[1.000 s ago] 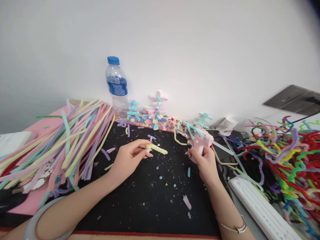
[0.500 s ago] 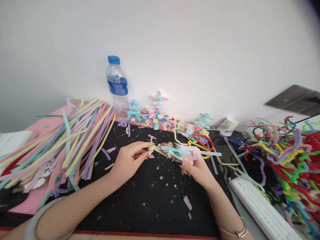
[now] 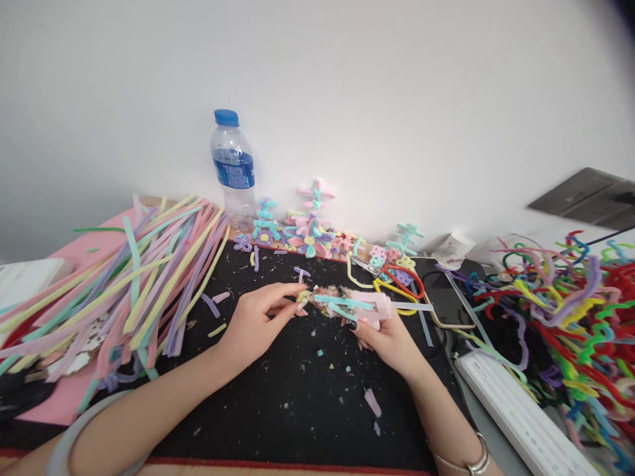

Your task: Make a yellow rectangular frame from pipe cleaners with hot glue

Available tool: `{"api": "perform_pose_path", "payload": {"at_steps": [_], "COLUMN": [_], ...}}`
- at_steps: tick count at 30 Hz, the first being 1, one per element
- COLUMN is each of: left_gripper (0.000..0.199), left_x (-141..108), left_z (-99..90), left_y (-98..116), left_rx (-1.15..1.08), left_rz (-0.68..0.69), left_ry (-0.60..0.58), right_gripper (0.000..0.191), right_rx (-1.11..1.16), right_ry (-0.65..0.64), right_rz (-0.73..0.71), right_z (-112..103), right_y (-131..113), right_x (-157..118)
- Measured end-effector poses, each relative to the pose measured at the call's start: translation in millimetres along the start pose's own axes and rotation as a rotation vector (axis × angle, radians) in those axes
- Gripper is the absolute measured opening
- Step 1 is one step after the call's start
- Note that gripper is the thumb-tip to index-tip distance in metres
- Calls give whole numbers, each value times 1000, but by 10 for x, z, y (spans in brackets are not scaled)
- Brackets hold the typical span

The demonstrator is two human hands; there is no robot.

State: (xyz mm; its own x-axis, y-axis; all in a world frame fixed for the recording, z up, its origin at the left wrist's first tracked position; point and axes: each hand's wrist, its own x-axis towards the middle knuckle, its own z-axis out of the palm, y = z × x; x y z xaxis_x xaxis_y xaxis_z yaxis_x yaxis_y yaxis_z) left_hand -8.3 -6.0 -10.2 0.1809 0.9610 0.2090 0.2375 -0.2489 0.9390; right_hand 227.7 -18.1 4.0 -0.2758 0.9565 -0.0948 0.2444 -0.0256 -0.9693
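Note:
My right hand (image 3: 384, 340) is wrapped round a pink glue gun (image 3: 360, 304), its nozzle end pointing left. A pale glue stick (image 3: 411, 306) sticks out of its back. Coloured fuzz covers the nozzle end, and turquoise strips lie along the gun's side. My left hand (image 3: 265, 320) is closed in a pinch on a small yellow pipe cleaner piece (image 3: 303, 297), right at the nozzle. The fingertips partly hide this piece, and I cannot tell its full shape.
Pastel pipe cleaners (image 3: 163, 277) are heaped at left, bright ones (image 3: 570, 330) at right. Behind the black mat (image 3: 278, 410) stand a water bottle (image 3: 233, 172) and pipe cleaner flowers (image 3: 310, 241). Scissors (image 3: 391, 274), a phone (image 3: 454, 304), a paper cup (image 3: 452, 251) and a power strip (image 3: 520, 410) lie rightward.
The glue gun has shifted slightly left, bringing its nozzle closer to my left fingertips. Less of the yellow pipe cleaner piece shows now. My left hand has barely moved.

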Motion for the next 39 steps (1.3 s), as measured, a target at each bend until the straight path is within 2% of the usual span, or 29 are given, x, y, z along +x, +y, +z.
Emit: {"api": "perform_pose_path", "payload": {"at_steps": [14,20,24,28,34,39], "left_gripper": [20,20,21,25,29,29], "left_x": [2,10,24,43,77,92], "left_z": [-8,-4,-9,-21,-35,-43], "left_y": [41,45,34,54,150,185], "left_rx": [-3,-17,-52,-113,-153,-157], "left_rz": [-18,-22,-72,-157,-248,-266], "left_ry": [-12,-9,-2,17,45,57], "right_gripper": [23,20,14,17,28,37], "right_rx": [-78,-260,-407,-473,-591,-770], "right_ry": [30,74,108,232,653,647], "right_rz": [-23,-127,-224,-278,-302,-258], "right_z": [-19,-16,-27,-60,-133,-231], "right_y": [42,-9,-39,-27,-56,-61], "right_x": [-4,-9,-10,-25,-15,71]}}
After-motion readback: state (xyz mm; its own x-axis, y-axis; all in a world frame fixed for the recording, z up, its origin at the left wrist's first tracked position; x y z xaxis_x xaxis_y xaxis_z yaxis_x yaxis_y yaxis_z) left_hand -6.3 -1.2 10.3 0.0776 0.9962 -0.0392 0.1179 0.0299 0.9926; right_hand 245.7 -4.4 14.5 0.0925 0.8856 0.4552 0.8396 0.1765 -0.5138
